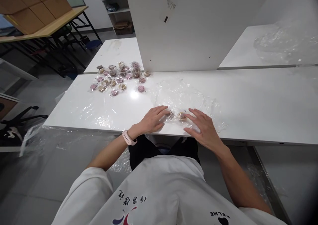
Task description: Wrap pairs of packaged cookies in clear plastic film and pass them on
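Two small snacks in clear wrappers lie side by side near the table's front edge: a brown one (170,115) beside my left hand (154,119), and a yellowish one (182,116) at the fingertips of my right hand (204,128). My left fingers are stretched out and reach the brown snack's wrapper. On the right, my thumb and fingers are spread, with the fingertips at the yellowish snack. Neither hand is closed round anything. A sheet of clear plastic film (179,92) lies crinkled under and behind the snacks.
A pile of wrapped pink and brown snacks (119,76) is at the back left of the white table (258,105). A white upright panel (184,36) stands behind. More clear film (96,114) covers the left end. Cardboard boxes (37,9) stand on a far wooden table.
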{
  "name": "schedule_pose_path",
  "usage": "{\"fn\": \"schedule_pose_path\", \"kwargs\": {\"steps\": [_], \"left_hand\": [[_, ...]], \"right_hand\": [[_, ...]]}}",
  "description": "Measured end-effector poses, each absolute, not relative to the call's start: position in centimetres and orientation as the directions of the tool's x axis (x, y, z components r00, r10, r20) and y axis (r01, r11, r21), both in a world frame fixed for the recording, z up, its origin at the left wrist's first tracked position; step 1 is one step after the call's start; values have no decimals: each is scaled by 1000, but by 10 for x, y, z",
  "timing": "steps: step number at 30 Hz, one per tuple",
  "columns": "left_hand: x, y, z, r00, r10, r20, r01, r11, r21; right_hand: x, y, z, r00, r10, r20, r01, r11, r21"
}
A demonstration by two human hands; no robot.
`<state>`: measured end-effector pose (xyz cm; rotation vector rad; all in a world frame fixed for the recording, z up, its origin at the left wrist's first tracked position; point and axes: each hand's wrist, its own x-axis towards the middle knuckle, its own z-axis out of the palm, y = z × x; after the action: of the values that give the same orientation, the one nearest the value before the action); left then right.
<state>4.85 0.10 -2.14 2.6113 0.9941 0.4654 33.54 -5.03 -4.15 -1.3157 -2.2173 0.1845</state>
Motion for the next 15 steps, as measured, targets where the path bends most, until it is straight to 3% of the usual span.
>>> {"fn": "schedule_pose_path", "kwargs": {"steps": [2,5,8,11,13,15], "left_hand": [[47,4,-26,706,695,137,597,-688,412],[54,16,-30,622,773,122,670,-607,428],[64,32,-25,495,864,90,735,-472,488],[77,50,-19,368,930,20,782,-321,535],[85,59,-18,297,954,-33,842,-245,481],[90,61,-19,257,966,1,892,-237,384]], "right_hand": [[337,-52,-50,-422,845,328,738,531,-416],[338,-42,-60,-312,881,357,743,460,-486],[339,-23,-57,-114,935,335,763,298,-573],[340,3,-48,12,982,189,748,116,-653],[338,19,-44,62,989,135,792,33,-609],[334,28,-41,78,974,212,865,40,-500]]}}
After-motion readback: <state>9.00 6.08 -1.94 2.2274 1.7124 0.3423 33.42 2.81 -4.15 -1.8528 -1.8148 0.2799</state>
